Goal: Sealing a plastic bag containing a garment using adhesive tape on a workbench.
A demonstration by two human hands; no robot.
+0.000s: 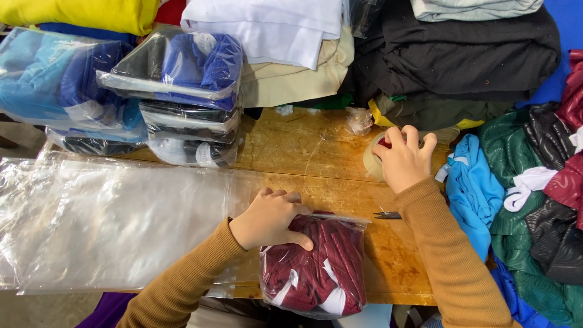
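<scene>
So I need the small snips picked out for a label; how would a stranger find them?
Start at the wooden table, near its front edge. Between the maroon bagged garment and the right sleeve lie the snips: the only dark, pointed metal thing among cloth and plastic.

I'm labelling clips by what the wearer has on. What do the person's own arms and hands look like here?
Both arms are covered by long sleeves of a mustard-brown knit with fine ribbing, the left sleeve and right sleeve matching, each ending in a snug cuff at the wrist. The left hand and right hand are bare: no gloves, and no rings or watch that I can see.
</scene>
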